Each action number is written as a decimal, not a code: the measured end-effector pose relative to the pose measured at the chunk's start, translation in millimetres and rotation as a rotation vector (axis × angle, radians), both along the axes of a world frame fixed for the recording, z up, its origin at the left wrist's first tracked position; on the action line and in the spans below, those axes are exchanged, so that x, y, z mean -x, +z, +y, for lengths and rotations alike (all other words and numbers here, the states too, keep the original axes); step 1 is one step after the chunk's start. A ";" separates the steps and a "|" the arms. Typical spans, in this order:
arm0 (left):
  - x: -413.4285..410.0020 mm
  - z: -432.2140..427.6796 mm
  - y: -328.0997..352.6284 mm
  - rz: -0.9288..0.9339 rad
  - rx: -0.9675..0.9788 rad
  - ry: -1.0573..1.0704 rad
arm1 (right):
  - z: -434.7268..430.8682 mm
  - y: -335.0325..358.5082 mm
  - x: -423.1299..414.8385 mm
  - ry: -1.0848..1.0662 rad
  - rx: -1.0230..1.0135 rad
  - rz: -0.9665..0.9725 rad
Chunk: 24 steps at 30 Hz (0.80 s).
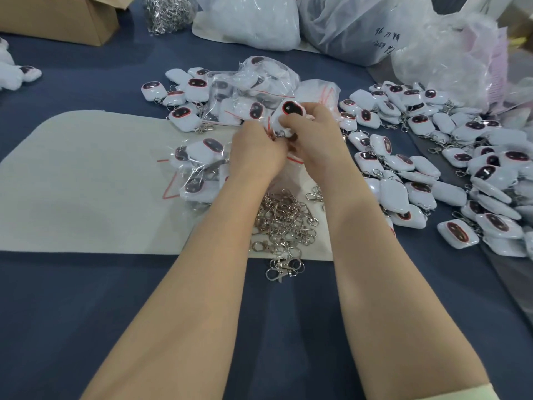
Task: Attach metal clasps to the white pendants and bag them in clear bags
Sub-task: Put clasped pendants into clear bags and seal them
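Note:
My right hand (313,134) grips a white pendant (290,112) with a dark oval face ringed in red, held up above the table. My left hand (255,150) meets it from the left, its fingers pinching at the pendant's lower edge, where a bit of metal clasp (281,136) shows. A pile of loose metal clasps (284,226) lies under my wrists on a pale mat (86,183). Pendants in clear bags (199,171) lie left of my hands, and more bagged ones (253,85) behind them.
A big heap of white pendants (450,157) spreads over the blue cloth on the right. Large plastic sacks (360,24) stand at the back, with a bundle of clasps (168,13) and a cardboard box (63,18) at the back left.

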State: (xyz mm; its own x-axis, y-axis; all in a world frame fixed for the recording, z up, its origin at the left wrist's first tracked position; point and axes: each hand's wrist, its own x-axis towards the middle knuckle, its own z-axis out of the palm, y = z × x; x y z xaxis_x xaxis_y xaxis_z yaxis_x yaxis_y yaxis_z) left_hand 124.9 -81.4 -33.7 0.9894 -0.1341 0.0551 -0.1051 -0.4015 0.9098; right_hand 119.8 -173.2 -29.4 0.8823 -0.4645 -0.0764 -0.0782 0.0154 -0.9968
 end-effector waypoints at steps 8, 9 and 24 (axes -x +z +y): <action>-0.7 6.0 8.9 -0.158 0.053 0.193 | -7.6 14.1 9.7 0.205 0.459 0.113; 1.0 6.2 10.2 -0.203 0.022 0.201 | -7.6 17.3 10.9 0.242 0.474 0.109; 7.4 7.0 21.5 -0.350 0.137 0.231 | 0.8 26.6 19.0 0.525 0.461 0.065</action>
State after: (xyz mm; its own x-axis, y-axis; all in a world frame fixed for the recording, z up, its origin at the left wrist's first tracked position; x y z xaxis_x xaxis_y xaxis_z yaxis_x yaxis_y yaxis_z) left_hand 117.5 -74.4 -12.2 0.9109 0.1204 0.3946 -0.3385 -0.3287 0.8817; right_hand 100.9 -172.3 -2.8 0.9991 0.0240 -0.0346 -0.0195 -0.4640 -0.8856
